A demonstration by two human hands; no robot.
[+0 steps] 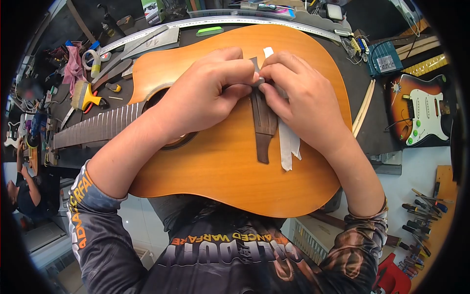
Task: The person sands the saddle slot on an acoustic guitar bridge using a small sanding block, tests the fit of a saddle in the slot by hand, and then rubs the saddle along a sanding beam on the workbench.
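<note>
An acoustic guitar (210, 181) lies face up across the bench, its fretted neck (98, 128) pointing left. Over the dark wooden bridge (265, 117), my left hand (215, 85) and my right hand (298, 90) meet with fingers pinched together. A small greyish piece (260, 81) shows between the fingertips; which hand grips it is hard to tell. Pale masking tape (286, 147) runs along the right side of the bridge, and another bit of tape (268, 51) sticks out above my fingers. The sound hole is partly hidden under my left forearm.
A yellow-handled brush (84, 96), tape roll (91, 60) and long ruler (220, 22) lie beyond the guitar. At right are wooden sticks (364, 108), a sunburst electric guitar (421, 110) and a rack of screwdrivers (416, 225). Another person (30, 191) is at far left.
</note>
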